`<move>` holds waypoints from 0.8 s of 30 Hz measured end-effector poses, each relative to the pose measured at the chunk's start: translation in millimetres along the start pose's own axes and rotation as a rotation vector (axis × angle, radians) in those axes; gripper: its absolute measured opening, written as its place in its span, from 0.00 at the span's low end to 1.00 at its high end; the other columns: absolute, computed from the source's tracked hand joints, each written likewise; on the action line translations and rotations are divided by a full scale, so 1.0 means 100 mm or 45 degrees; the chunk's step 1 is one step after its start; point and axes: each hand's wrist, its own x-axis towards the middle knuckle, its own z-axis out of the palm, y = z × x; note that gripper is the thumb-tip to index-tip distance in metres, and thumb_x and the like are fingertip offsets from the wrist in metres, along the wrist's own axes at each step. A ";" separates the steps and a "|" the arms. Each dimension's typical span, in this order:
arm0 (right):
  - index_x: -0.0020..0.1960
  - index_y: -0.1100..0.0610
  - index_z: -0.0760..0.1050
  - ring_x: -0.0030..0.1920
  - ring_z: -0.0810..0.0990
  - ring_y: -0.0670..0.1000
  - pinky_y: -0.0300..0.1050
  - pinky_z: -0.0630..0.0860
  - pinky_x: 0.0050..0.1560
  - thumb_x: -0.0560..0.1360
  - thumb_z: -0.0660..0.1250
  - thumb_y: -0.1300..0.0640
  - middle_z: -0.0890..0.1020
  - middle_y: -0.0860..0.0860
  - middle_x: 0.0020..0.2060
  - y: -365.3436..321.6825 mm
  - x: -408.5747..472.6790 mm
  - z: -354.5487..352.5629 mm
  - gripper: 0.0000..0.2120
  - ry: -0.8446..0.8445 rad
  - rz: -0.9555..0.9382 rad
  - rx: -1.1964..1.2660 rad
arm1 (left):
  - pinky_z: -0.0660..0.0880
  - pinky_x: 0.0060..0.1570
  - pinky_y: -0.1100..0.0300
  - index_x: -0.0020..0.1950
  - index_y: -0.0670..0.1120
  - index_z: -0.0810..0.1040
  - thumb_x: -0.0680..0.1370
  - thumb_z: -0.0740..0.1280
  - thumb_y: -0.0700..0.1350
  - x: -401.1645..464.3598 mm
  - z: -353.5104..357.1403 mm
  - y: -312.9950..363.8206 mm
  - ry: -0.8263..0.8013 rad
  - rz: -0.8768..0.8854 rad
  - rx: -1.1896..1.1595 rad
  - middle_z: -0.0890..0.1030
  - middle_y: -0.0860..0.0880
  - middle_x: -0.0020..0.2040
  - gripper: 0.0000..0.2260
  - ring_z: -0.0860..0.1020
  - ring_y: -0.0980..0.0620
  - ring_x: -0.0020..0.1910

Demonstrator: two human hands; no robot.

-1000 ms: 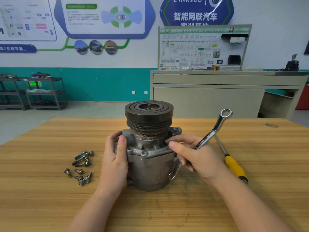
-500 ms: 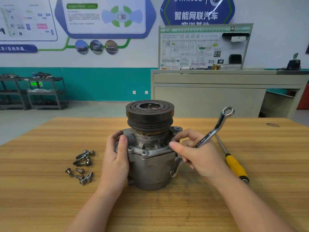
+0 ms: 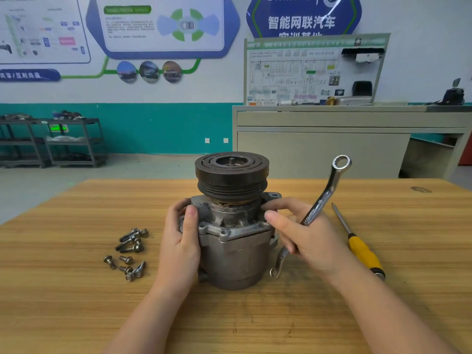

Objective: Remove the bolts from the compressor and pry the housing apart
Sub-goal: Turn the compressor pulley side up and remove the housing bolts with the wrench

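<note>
A grey compressor [image 3: 233,254] stands upright on the wooden table [image 3: 76,290], its dark grooved pulley [image 3: 231,175] on top. My left hand [image 3: 182,241] grips the housing's left side, thumb on the front flange. My right hand [image 3: 306,236] holds a silver ring wrench [image 3: 325,192] across the palm, while its thumb and forefinger touch the flange on the housing's right side. The wrench's upper ring points up and away; its lower end sticks out below the hand near the table. Several removed bolts [image 3: 129,251] lie loose to the left of the compressor.
A yellow-handled screwdriver [image 3: 357,244] lies on the table to the right of my right hand. Behind the table stand a grey cabinet [image 3: 332,149] with a wiring display board and, far left, metal shelf racks [image 3: 51,141].
The wrench's upper end has tilted a little more upright in my right hand. Both hands stay on the compressor; the bolts and screwdriver have not moved.
</note>
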 end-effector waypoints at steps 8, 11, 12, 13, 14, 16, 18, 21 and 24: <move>0.44 0.45 0.81 0.20 0.68 0.41 0.30 0.66 0.23 0.72 0.68 0.49 0.71 0.47 0.18 0.01 0.01 -0.01 0.04 0.045 -0.011 0.024 | 0.66 0.46 0.81 0.63 0.50 0.71 0.75 0.53 0.61 0.00 0.00 0.01 0.008 0.006 0.000 0.78 0.56 0.56 0.23 0.73 0.73 0.51; 0.41 0.45 0.80 0.20 0.69 0.41 0.30 0.68 0.25 0.71 0.72 0.48 0.73 0.46 0.18 0.01 0.01 -0.01 0.02 0.043 -0.042 -0.053 | 0.66 0.46 0.81 0.62 0.50 0.71 0.75 0.53 0.61 -0.01 0.01 0.01 0.012 0.007 -0.011 0.78 0.56 0.55 0.23 0.73 0.74 0.50; 0.41 0.46 0.81 0.20 0.68 0.41 0.30 0.67 0.24 0.72 0.71 0.52 0.72 0.47 0.18 0.03 0.02 -0.01 0.01 0.043 -0.037 -0.002 | 0.66 0.46 0.81 0.63 0.50 0.71 0.74 0.53 0.61 -0.01 0.01 0.02 0.012 0.008 -0.011 0.77 0.56 0.56 0.24 0.73 0.74 0.50; 0.42 0.48 0.82 0.20 0.67 0.41 0.31 0.66 0.23 0.72 0.68 0.54 0.71 0.47 0.18 0.02 0.01 -0.01 0.04 0.049 -0.021 0.057 | 0.66 0.46 0.81 0.63 0.50 0.71 0.74 0.53 0.62 0.00 0.00 0.02 0.010 0.009 -0.008 0.77 0.56 0.56 0.24 0.73 0.74 0.51; 0.42 0.49 0.83 0.19 0.67 0.42 0.31 0.65 0.22 0.72 0.67 0.55 0.70 0.47 0.18 0.01 0.01 -0.01 0.06 0.062 -0.008 0.107 | 0.66 0.46 0.81 0.63 0.50 0.71 0.74 0.53 0.62 -0.01 0.00 0.02 0.007 0.009 -0.007 0.77 0.56 0.56 0.24 0.73 0.73 0.51; 0.42 0.49 0.82 0.20 0.68 0.42 0.30 0.66 0.23 0.72 0.71 0.51 0.71 0.47 0.18 0.01 0.01 0.00 0.03 0.089 -0.021 0.089 | 0.66 0.47 0.81 0.63 0.50 0.71 0.75 0.53 0.62 -0.01 0.00 0.01 0.000 0.008 -0.010 0.78 0.56 0.56 0.24 0.73 0.72 0.52; 0.40 0.50 0.80 0.20 0.69 0.41 0.30 0.68 0.25 0.71 0.72 0.52 0.72 0.46 0.18 0.01 0.01 -0.01 0.03 0.089 -0.036 0.022 | 0.67 0.46 0.81 0.63 0.50 0.71 0.75 0.53 0.62 -0.01 0.00 0.00 0.003 0.011 -0.006 0.78 0.56 0.56 0.24 0.73 0.72 0.53; 0.42 0.50 0.82 0.20 0.68 0.41 0.31 0.67 0.24 0.74 0.68 0.57 0.71 0.47 0.18 0.02 0.01 -0.02 0.05 0.051 -0.024 0.054 | 0.66 0.46 0.81 0.63 0.50 0.71 0.75 0.53 0.62 0.00 0.00 0.00 0.007 0.014 0.007 0.78 0.56 0.56 0.23 0.73 0.73 0.52; 0.42 0.49 0.81 0.20 0.68 0.41 0.31 0.67 0.24 0.72 0.71 0.50 0.72 0.47 0.19 0.01 0.00 -0.01 0.03 0.041 -0.006 0.056 | 0.66 0.46 0.81 0.62 0.51 0.71 0.75 0.53 0.61 0.00 0.01 0.00 0.012 0.013 -0.003 0.77 0.57 0.55 0.22 0.73 0.73 0.52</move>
